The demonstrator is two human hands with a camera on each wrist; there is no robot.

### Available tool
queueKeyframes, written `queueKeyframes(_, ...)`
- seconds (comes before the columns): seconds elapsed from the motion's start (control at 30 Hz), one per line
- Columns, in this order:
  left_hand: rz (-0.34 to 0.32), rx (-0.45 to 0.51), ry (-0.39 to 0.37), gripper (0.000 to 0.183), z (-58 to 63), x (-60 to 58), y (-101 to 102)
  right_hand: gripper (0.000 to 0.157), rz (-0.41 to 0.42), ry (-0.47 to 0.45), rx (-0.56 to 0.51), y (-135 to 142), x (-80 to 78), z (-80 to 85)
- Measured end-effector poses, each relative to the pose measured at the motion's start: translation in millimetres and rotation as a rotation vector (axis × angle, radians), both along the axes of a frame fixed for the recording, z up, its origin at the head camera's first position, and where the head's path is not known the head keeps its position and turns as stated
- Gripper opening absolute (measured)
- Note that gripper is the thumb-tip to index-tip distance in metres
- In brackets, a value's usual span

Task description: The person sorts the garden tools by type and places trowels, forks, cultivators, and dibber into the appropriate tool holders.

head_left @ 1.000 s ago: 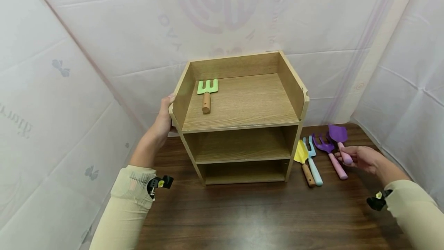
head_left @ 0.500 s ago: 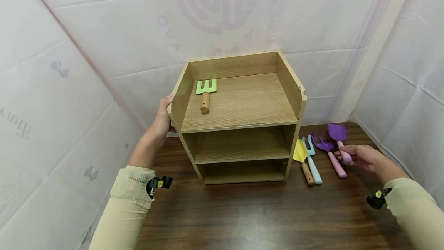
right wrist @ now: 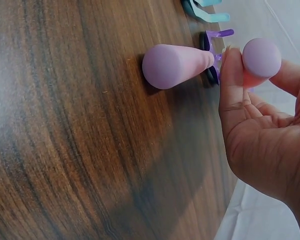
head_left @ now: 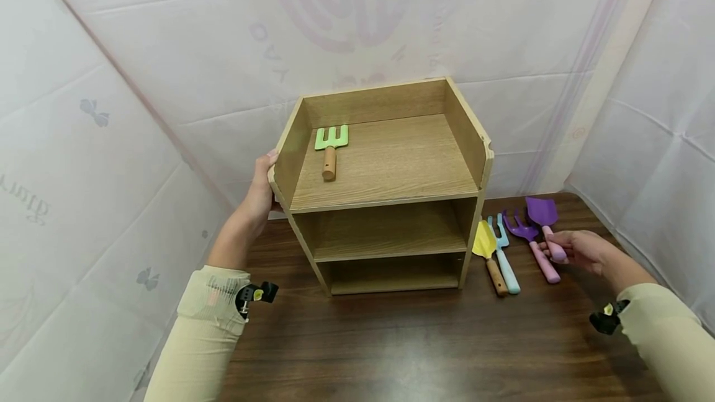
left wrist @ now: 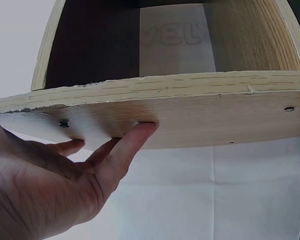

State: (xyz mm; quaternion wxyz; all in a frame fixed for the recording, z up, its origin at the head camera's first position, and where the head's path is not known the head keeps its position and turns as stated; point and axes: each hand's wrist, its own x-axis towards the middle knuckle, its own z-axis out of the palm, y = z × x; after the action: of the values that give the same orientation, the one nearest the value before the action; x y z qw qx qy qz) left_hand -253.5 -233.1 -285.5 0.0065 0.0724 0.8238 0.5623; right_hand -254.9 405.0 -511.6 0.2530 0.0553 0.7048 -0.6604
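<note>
My right hand (head_left: pixel 583 250) pinches the pink handle of a purple garden trowel (head_left: pixel 542 210) between thumb and fingers. In the right wrist view the handle's round end (right wrist: pixel 262 57) shows between the fingertips. A purple hand fork (head_left: pixel 521 228) with a pink handle lies on the table just left of that hand. Against the outer left side of a small wooden shelf (head_left: pixel 391 160), my left hand (head_left: pixel 258 191) rests. Its extended fingers (left wrist: pixel 135 140) touch the side panel in the left wrist view. On the shelf's top board lies a green hand fork (head_left: pixel 331 151) with a wooden handle.
A yellow trowel (head_left: pixel 485 239) with a wooden handle and a light blue hand fork (head_left: pixel 505 262) lie side by side, right of the shelf. The dark wooden table (head_left: pixel 391 346) reaches the white sheet wall (head_left: pixel 223 48) behind the shelf, and sheets also hang at both sides.
</note>
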Motion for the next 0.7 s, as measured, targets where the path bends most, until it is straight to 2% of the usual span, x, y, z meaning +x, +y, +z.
queueKeyframes(0.3, 0.008, -0.004, -0.001, 0.07, 0.9, 0.4, 0.0, 0.022, -0.008, 0.03, 0.02, 1.4, 0.0, -1.2)
queueKeyframes(0.53, 0.02, 0.01, -0.023, 0.071, -0.1, 0.6, 0.7, 0.017, -0.036, 0.016, -0.019, 5.0, 3.1, -2.3)
queueKeyframes(0.7, 0.025, 0.007, -0.024, 0.073, 0.2, 0.2, 0.0, 0.019, -0.044, 0.014, -0.074, 4.0, 2.6, -1.0)
